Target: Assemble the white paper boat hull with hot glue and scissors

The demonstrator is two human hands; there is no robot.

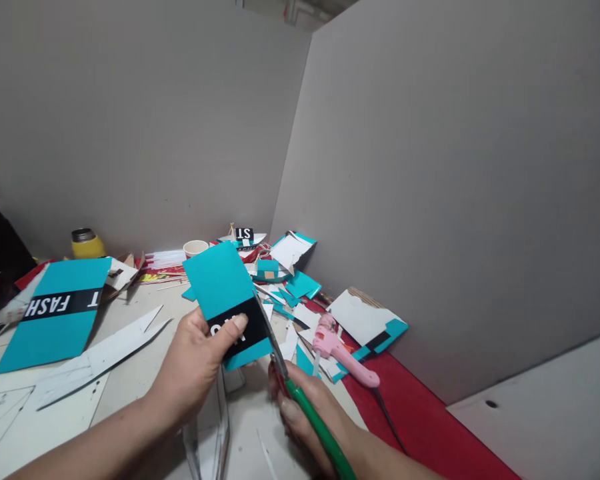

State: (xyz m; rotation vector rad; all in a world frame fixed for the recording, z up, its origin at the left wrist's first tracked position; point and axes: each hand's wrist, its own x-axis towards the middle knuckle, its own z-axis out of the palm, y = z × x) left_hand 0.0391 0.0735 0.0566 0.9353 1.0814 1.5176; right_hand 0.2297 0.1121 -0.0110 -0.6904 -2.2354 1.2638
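Observation:
My left hand grips a teal card piece with a black band and white letters, thumb pressed on the band, holding it tilted above the table. My right hand is closed round the green handles of a pair of scissors. The scissor blades run up along the right edge of the card at the black band. Both hands are near the lower middle of the view.
A pink glue gun lies just right of the scissors, on a red mat. Teal and white card scraps litter the table behind. A large teal sheet with black lettering, a paper cup and a yellow jar sit at left and back.

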